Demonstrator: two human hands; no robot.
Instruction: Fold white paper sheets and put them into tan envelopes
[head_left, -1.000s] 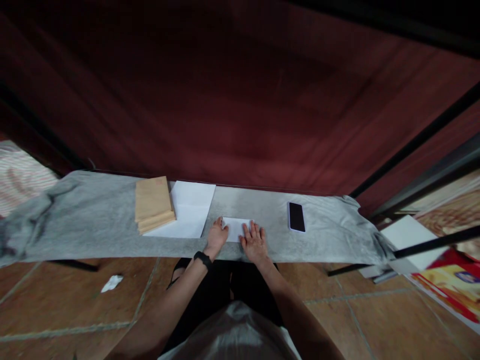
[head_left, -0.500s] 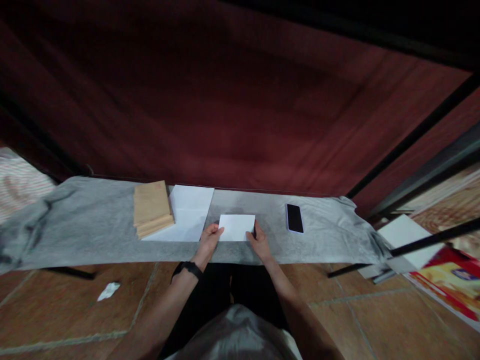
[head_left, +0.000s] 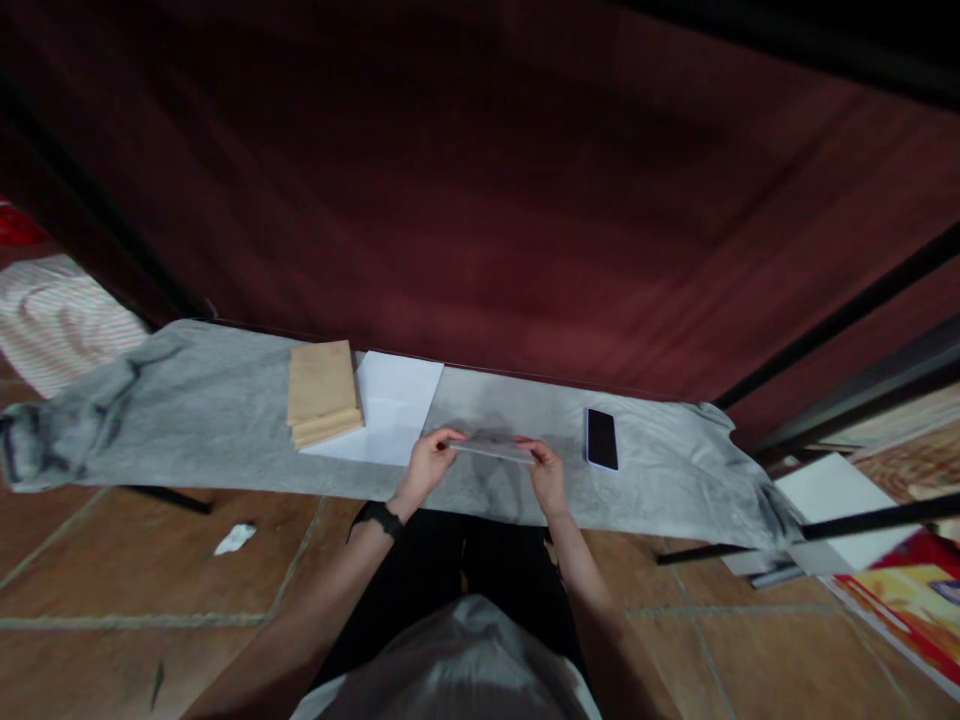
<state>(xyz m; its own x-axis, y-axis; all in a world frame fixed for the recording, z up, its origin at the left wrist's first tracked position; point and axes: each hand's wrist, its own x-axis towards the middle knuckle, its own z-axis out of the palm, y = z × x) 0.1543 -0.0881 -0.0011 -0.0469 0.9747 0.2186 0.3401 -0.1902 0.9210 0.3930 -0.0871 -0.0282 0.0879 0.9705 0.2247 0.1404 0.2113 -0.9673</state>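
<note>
While the left hand (head_left: 429, 468) pinches one end of a small white paper (head_left: 491, 451) between thumb and fingers, the right hand (head_left: 547, 478) pinches the other; both grips clamped on it, the paper spanning the two hands, raised above the grey cloth (head_left: 480, 400), tilted so that the head view catches it almost edge-on; a dark shadow lies on the cloth below.

Also on the cloth, as I take stock: to the person's left, brown envelopes (head_left: 322, 385), one stack, slightly fanned at the near edge; white sheets (head_left: 401, 405), flat, partly under that stack, a corner near the left hand; to the person's right, one smartphone (head_left: 602, 440), dark screen up, pale lilac rim, well apart from the right hand.

On the person: black wristband (head_left: 390, 522), left wrist; black trousers (head_left: 495, 570); grey shirt (head_left: 469, 665).

Round about: dark red curtain (head_left: 480, 240), hanging behind the cloth-covered surface; black metal bar (head_left: 847, 318), slanting across the right side; striped fabric (head_left: 71, 325), far left; crumpled white tissue (head_left: 235, 538), on the brown tiled floor (head_left: 180, 585); red and yellow printed box (head_left: 911, 600), low at far right, beside a white panel (head_left: 840, 500).
</note>
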